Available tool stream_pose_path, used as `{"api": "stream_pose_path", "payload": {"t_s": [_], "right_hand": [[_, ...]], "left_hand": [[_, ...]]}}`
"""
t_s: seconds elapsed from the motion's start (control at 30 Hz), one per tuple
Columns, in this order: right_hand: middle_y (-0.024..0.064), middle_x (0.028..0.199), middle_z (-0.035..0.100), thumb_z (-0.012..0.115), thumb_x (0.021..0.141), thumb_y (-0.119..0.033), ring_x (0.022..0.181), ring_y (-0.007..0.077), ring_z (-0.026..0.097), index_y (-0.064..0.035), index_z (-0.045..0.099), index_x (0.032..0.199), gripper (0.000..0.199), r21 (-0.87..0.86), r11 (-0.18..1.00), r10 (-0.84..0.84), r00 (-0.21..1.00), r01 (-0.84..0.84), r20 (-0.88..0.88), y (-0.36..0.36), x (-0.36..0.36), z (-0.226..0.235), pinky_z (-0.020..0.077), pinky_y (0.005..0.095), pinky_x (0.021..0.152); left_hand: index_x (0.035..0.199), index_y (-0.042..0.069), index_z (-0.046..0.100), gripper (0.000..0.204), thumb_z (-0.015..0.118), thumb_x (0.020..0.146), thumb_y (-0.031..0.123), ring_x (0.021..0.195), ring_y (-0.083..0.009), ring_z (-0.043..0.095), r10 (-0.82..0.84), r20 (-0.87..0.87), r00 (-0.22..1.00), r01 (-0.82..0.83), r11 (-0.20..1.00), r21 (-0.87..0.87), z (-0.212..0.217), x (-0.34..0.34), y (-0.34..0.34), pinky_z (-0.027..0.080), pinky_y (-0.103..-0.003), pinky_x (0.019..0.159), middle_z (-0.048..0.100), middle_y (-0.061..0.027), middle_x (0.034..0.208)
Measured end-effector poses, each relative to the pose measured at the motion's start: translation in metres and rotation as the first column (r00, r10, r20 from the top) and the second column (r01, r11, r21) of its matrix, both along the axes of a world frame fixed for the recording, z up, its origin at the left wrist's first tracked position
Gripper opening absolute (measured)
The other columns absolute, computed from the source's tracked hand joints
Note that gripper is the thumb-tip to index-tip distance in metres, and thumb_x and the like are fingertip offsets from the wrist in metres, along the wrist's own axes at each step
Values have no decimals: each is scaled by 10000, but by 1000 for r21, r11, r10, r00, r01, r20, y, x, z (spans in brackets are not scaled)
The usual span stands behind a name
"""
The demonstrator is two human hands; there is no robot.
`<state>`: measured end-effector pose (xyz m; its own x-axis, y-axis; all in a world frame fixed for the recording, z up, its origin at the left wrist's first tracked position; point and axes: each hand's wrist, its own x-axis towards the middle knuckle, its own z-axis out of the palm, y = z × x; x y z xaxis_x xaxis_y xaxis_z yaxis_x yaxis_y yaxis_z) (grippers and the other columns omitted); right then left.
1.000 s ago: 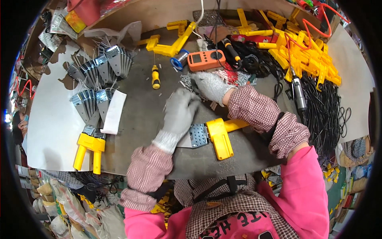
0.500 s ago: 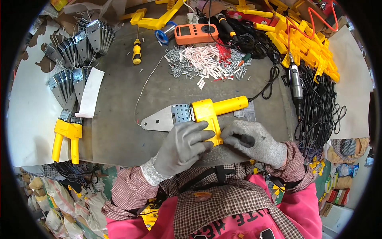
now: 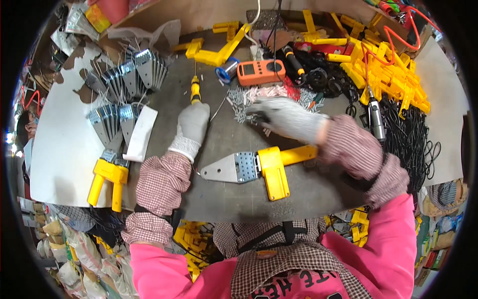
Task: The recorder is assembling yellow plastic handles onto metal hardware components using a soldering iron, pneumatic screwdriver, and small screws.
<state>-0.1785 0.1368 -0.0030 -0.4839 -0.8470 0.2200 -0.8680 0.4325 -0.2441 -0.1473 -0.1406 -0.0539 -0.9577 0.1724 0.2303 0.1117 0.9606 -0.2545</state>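
My left hand point(image 3: 193, 122), in a grey glove, is closed at the handle end of a yellow and black screwdriver point(image 3: 195, 89) that points away from me. My right hand point(image 3: 286, 115), gloved too, reaches into the near side of a pile of small screws point(image 3: 241, 99). Its fingers are bent together, and what lies between them is hidden. Between my arms a pipe welder point(image 3: 271, 172) rests on the table, untouched by either hand. It has a yellow housing and a pointed metal plate point(image 3: 221, 170) facing left. My right sleeve covers the end of its handle.
Behind the screws lie an orange multimeter point(image 3: 261, 73) and a solder spool point(image 3: 227, 71). Yellow plastic housings point(image 3: 393, 74), black cables point(image 3: 406, 134) and a power screwdriver point(image 3: 376, 119) fill the right. Metal plates point(image 3: 144, 70) and another yellow-handled welder point(image 3: 108, 174) are at left.
Both hands have let go of the pipe welder, which stays on the table. My left hand has moved forward to the screwdriver, my right to the screws. The whole view has shifted.
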Motion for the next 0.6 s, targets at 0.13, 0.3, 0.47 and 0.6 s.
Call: {"api": "stream_pose_path", "payload": {"t_s": [0.13,0.3,0.47,0.6], "right_hand": [[219,1006,680,584,876,-42,951,350,691,-24,650,1131,264,-17,1000,-18,1000,19,20,-37,-36,-36,563,413,816],[195,919,698,581,874,-47,889,343,709,-6,677,1050,204,77,992,-101,994,97,49,-45,-44,-37,576,417,756],[179,939,698,689,842,-151,890,356,687,-38,668,1046,234,100,979,-182,983,177,33,-32,-57,-7,554,439,767],[161,825,685,653,830,-125,778,323,680,-30,679,985,185,-290,928,-170,960,233,224,12,-44,26,551,418,722]], "left_hand": [[833,49,659,72,596,840,83,754,-323,707,-3,28,1000,2,1000,24,5,-3,13,561,-443,623,680,-172,791],[921,54,640,180,695,772,139,834,-262,684,-27,296,955,-155,803,575,39,15,45,533,-394,739,690,-142,854],[927,-9,655,229,709,808,179,780,-151,631,-466,415,781,-256,366,894,57,22,126,523,-316,741,680,-65,826],[952,-45,661,264,694,853,197,817,-168,651,-624,396,674,-276,285,918,34,12,146,533,-319,776,697,-75,859]]}}
